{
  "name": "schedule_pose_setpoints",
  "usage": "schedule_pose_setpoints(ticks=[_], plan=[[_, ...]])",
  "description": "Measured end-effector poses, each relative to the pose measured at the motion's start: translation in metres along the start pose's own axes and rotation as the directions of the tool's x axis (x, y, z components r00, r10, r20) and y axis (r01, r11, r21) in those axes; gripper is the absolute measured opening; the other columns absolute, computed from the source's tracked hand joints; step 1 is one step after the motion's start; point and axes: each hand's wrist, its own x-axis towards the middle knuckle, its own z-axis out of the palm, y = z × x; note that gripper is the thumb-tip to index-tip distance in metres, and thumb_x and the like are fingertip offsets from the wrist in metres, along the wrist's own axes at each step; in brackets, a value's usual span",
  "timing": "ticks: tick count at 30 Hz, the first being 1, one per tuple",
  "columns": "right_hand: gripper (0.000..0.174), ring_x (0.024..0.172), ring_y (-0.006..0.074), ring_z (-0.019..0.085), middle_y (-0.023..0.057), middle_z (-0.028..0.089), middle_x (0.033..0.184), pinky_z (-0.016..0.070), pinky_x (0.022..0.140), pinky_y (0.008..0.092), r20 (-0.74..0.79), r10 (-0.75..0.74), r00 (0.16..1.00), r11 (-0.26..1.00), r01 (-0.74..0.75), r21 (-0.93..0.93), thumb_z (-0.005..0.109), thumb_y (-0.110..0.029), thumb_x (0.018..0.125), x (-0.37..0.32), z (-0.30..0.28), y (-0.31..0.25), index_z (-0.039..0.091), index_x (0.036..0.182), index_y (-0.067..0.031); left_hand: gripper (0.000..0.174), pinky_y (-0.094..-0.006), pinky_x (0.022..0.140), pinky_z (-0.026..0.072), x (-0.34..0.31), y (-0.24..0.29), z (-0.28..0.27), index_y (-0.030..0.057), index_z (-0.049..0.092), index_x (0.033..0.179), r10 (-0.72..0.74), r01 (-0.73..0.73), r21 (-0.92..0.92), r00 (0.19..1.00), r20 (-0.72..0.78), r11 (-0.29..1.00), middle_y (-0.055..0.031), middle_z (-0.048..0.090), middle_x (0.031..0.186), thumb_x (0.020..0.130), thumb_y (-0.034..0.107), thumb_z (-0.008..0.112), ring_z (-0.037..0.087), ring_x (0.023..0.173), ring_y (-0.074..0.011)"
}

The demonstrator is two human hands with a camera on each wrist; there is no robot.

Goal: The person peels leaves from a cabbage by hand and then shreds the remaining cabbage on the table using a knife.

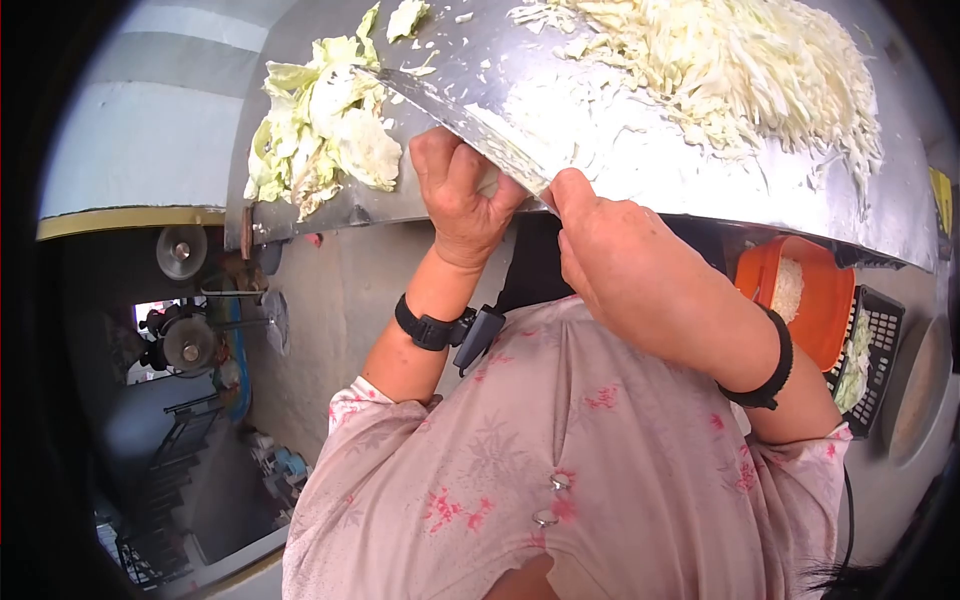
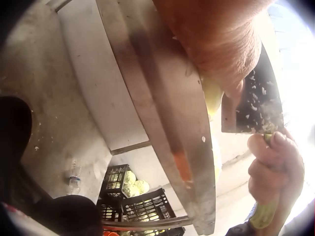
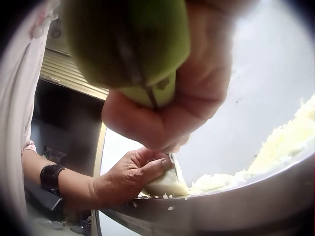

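Observation:
My right hand grips the green handle of a broad knife, its blade slanting up and left across the front of the left hand. My left hand holds a pale piece of cabbage at the table's near edge, fingers curled and thumb on top. From the head view, the blade and hand hide most of this piece. In the right wrist view the blade stands right beside the thumb. White shreds cling to the blade in the left wrist view.
A big heap of shredded cabbage lies at the right of the metal table. Loose outer leaves are piled at the left. Below the right edge stand an orange basin and a black crate with cabbage.

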Motion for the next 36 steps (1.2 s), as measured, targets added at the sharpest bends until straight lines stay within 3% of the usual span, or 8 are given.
schedule_pose_setpoints(ticks=[8, 14, 17, 21, 24, 25, 28, 36], plan=[[0.019, 0.077, 0.0506, 0.061, 0.0307, 0.061, 0.077, 0.0466, 0.068, 0.0528, -0.04, -0.028, 0.999, 0.997, 0.025, -0.071, 0.05, 0.001, 0.093, -0.004, 0.003, 0.001, 0.042, 0.108, 0.0072, 0.02, -0.0409, 0.084, 0.0431, 0.003, 0.003, 0.001, 0.0052, 0.063, 0.083, -0.007, 0.007, 0.009, 1.0, -0.005, 1.0, -0.011, 0.059, 0.099, 0.073, 0.017, 0.075, 0.049, 0.094, -0.0312], [0.021, 0.077, 0.0504, 0.059, 0.0315, 0.058, 0.077, 0.0451, 0.067, 0.0511, -0.008, -0.001, 1.0, 1.0, 0.001, -0.02, 0.053, -0.003, 0.094, -0.006, -0.007, 0.0, 0.04, 0.108, 0.0064, 0.014, -0.0398, 0.083, 0.0435, 0.004, 0.004, 0.0, 0.0071, 0.063, 0.082, -0.012, 0.011, -0.023, 1.0, -0.02, 1.0, -0.0105, 0.062, 0.098, 0.073, 0.012, 0.072, 0.051, 0.094, -0.0305], [0.023, 0.075, 0.0494, 0.056, 0.0299, 0.056, 0.074, 0.0447, 0.066, 0.0497, -0.046, -0.068, 0.997, 0.995, 0.064, -0.082, 0.053, -0.005, 0.094, -0.017, -0.02, 0.006, 0.04, 0.11, 0.0055, 0.013, -0.0395, 0.083, 0.0435, 0.005, 0.002, 0.001, 0.008, 0.064, 0.083, -0.013, 0.013, -0.035, 1.0, -0.001, 0.999, -0.0093, 0.062, 0.098, 0.072, 0.01, 0.071, 0.051, 0.095, -0.0294], [0.023, 0.076, 0.0479, 0.055, 0.027, 0.056, 0.074, 0.0437, 0.069, 0.0498, 0.115, 0.07, 0.991, 0.997, -0.064, -0.052, 0.051, -0.006, 0.094, 0.007, -0.039, -0.008, 0.044, 0.113, 0.0054, 0.008, -0.0378, 0.084, 0.0427, 0.006, 0.005, 0.001, 0.0084, 0.066, 0.083, -0.039, 0.039, -0.055, 0.999, -0.008, 0.998, -0.0075, 0.063, 0.095, 0.077, 0.01, 0.071, 0.052, 0.092, -0.0258], [0.02, 0.067, 0.0419, 0.059, 0.0237, 0.056, 0.072, 0.0464, 0.062, 0.0472, 0.18, 0.127, 0.976, 0.986, -0.105, -0.127, 0.049, -0.008, 0.094, 0.039, -0.041, -0.013, 0.044, 0.108, 0.0064, 0.013, -0.0389, 0.083, 0.0436, 0.005, 0.004, 0.003, 0.0093, 0.066, 0.083, -0.016, 0.015, -0.035, 0.999, -0.032, 0.999, -0.0077, 0.063, 0.098, 0.071, 0.007, 0.071, 0.051, 0.093, -0.0287], [0.019, 0.052, 0.032, 0.059, 0.0191, 0.055, 0.066, 0.048, 0.051, 0.0418, 0.09, -0.11, 0.99, 0.966, 0.128, -0.226, 0.046, -0.009, 0.094, 0.051, -0.027, 0.009, 0.044, 0.104, 0.0069, 0.013, -0.039, 0.083, 0.0435, 0.005, 0.003, 0.003, 0.0094, 0.065, 0.083, -0.023, 0.022, -0.016, 0.999, -0.035, 1.0, -0.0076, 0.063, 0.098, 0.071, 0.007, 0.071, 0.051, 0.093, -0.0288], [0.02, 0.044, 0.0248, 0.057, 0.0167, 0.055, 0.063, 0.0468, 0.043, 0.0384, 0.24, 0.21, 0.948, 0.972, -0.177, -0.154, 0.046, -0.01, 0.093, 0.057, -0.037, -0.018, 0.044, 0.102, 0.0073, 0.013, -0.0393, 0.082, 0.0435, 0.004, 0.003, 0.004, 0.0096, 0.065, 0.082, -0.036, 0.036, 0.016, 0.998, -0.05, 0.999, -0.0076, 0.062, 0.098, 0.071, 0.007, 0.071, 0.051, 0.093, -0.029], [0.016, 0.047, 0.0229, 0.06, 0.012, 0.054, 0.065, 0.0495, 0.045, 0.0346, 0.256, 0.306, 0.917, 0.934, -0.236, -0.27, 0.046, -0.012, 0.094, 0.043, -0.051, -0.03, 0.047, 0.102, 0.0006, 0.01, -0.0393, 0.085, 0.0412, 0.006, -0.001, 0.006, 0.0082, 0.065, 0.084, 0.008, -0.011, -0.037, 0.997, -0.079, 0.999, -0.0079, 0.063, 0.097, 0.077, 0.012, 0.071, 0.05, 0.092, -0.0284]])
